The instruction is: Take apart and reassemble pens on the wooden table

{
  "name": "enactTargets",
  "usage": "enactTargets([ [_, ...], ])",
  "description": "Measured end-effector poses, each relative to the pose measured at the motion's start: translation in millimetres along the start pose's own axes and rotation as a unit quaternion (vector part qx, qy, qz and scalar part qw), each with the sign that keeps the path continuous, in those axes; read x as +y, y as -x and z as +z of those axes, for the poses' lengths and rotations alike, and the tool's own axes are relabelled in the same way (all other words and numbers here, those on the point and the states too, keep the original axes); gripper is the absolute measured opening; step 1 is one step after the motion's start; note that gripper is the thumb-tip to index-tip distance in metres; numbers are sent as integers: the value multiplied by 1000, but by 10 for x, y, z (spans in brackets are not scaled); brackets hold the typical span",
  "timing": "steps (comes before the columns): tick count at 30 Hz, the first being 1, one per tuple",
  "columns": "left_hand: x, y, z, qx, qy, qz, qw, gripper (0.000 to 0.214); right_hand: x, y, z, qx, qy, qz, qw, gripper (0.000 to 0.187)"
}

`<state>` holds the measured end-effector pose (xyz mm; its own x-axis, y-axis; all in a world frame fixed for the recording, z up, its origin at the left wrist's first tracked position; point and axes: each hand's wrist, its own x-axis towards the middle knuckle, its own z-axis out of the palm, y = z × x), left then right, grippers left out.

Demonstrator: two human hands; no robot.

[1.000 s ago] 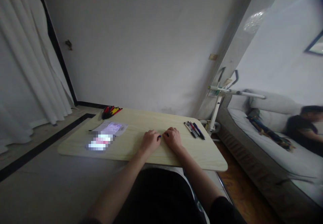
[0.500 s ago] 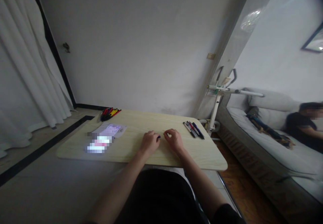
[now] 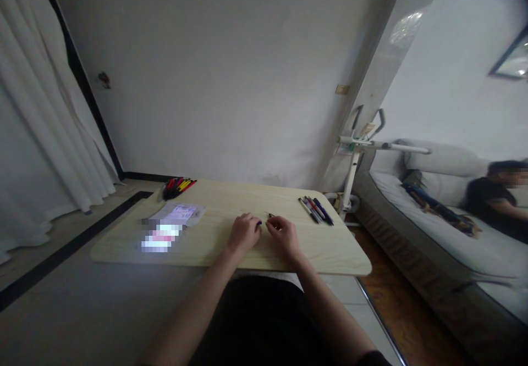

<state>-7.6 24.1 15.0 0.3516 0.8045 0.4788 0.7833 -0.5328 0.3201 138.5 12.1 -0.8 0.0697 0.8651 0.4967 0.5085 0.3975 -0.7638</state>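
Both my hands rest close together on the middle of a pale wooden table (image 3: pixel 330 253). My left hand (image 3: pixel 243 233) is curled, with a dark pen tip showing at its fingertips. My right hand (image 3: pixel 282 234) is pinched on a thin small part that pokes up just above its fingers. A row of several pens (image 3: pixel 315 210) lies to the right of my right hand. A bundle of red and yellow pens (image 3: pixel 177 186) lies at the table's far left corner.
A paper packet (image 3: pixel 178 213) and a blurred bright item (image 3: pixel 159 237) lie on the table's left half. A white exercise machine (image 3: pixel 357 154) stands beyond the right edge. Farther right a person sits on a grey sofa (image 3: pixel 437 217). White curtains hang at left.
My hands have drawn slightly apart, and the right hand has gone from resting flat to pinching a small part. The view has tilted a little.
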Motion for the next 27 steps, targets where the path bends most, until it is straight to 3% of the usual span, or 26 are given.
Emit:
enactTargets([
  [27, -13, 6, 28, -5, 51, 27, 998, 19, -41, 25, 37, -8, -18, -2, 1000, 15],
])
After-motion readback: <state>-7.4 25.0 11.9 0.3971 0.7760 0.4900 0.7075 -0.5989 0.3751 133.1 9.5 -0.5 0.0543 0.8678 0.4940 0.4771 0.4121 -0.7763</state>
